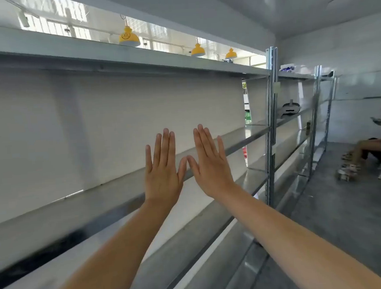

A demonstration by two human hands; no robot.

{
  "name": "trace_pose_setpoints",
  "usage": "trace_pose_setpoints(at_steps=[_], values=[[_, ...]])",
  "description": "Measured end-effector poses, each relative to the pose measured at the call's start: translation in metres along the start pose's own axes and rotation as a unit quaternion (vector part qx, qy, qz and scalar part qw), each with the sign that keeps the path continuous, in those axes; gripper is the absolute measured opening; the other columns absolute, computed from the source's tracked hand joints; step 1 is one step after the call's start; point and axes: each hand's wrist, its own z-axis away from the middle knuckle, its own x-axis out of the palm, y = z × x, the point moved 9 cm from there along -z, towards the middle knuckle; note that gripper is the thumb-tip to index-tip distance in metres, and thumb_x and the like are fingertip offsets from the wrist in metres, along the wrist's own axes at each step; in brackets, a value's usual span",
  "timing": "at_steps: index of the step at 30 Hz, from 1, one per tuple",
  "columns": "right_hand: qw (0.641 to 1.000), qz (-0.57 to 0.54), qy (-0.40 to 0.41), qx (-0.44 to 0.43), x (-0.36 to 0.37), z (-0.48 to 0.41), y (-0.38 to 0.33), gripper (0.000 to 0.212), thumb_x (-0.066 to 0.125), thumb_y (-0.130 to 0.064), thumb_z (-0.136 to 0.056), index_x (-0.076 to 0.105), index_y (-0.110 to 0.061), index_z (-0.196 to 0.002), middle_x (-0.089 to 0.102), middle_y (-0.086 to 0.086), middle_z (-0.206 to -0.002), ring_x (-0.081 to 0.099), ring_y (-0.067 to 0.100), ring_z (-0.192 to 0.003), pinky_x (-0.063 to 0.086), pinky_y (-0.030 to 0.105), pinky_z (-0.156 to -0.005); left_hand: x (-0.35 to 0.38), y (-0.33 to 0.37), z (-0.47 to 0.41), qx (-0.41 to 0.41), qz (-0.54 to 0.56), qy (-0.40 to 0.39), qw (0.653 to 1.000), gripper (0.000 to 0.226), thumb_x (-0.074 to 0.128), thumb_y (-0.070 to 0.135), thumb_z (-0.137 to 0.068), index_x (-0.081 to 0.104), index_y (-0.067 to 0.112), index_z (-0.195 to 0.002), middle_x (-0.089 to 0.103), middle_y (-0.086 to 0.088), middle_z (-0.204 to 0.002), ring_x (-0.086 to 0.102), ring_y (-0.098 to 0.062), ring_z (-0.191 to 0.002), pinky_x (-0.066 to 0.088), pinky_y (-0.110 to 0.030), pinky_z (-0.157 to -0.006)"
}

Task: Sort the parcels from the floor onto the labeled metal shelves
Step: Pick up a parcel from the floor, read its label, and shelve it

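Fingers: both sets are stretching out straight and flat, backs toward the camera, gripping nothing; the thumb tips are touching each other in the middle.
Left hand [162, 168]: is being held up with bare forearm extended, fingers [166, 143] lying close together and pointing upward.
Right hand [209, 164]: is being held up just beside the left one, leaning slightly leftward, its fingers [203, 139] also lying side by side.
Metal shelves [113, 57]: are running from the left edge away to the right, behind both hands; the fingertips are showing in front of the middle tier, though whether they are touching its edge cannot be told.
Parcels: none are showing near the fingers; the tiers directly behind the hands are bearing nothing visible.
White wall panel [117, 126]: is filling the space behind the shelving, at the level of the fingertips.
Far shelf bay: is standing well apart to the right, carrying a white headset-like object [290, 109] on a middle tier and a small blue-and-white item [288, 68] on top.
Yellow lamps [129, 37]: are hanging in a row above the top tier.
Floor [345, 213]: is showing grey to the right of the shelving.
Seated person [376, 142]: is sitting at the far right edge, well apart from the hands.
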Motion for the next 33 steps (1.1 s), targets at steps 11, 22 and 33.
trace_pose_setpoints(at_steps=[11, 22, 33], values=[[0.995, 0.082, 0.012, 0.063, -0.017, 0.01, 0.137, 0.068, 0.024, -0.045, -0.107, -0.003, -0.012, -0.16, -0.008, 0.002, -0.169, -0.01, 0.015, -0.155, -0.003, 0.044, -0.126, 0.06, 0.121, -0.04, 0.056, 0.069, 0.005, 0.996, 0.068, 0.015, 0.05, -0.106, 0.005, 0.009, -0.16, 0.0, -0.008, -0.169, 0.002, -0.024, -0.156, 0.01, -0.048, -0.126], [0.979, 0.156, -0.002, 0.129, -0.045, 0.037, 0.291, 0.069, 0.013, -0.047, -0.104, 0.0, -0.009, -0.16, -0.003, 0.005, -0.169, -0.006, 0.018, -0.156, -0.005, 0.044, -0.126, 0.116, 0.269, -0.079, 0.098, 0.173, -0.014, 0.98, 0.066, 0.019, 0.046, -0.106, 0.004, 0.01, -0.16, 0.001, -0.006, -0.17, 0.0, -0.021, -0.156, 0.009, -0.048, -0.126], [0.959, 0.219, -0.002, 0.181, -0.09, 0.078, 0.437, 0.067, 0.017, -0.043, -0.105, 0.002, -0.008, -0.16, -0.003, 0.005, -0.169, -0.007, 0.016, -0.155, -0.003, 0.045, -0.127, 0.155, 0.428, -0.1, 0.149, 0.251, -0.019, 0.956, 0.066, 0.017, 0.046, -0.106, 0.01, 0.008, -0.16, 0.006, -0.007, -0.169, 0.001, -0.018, -0.156, 0.009, -0.047, -0.126]])
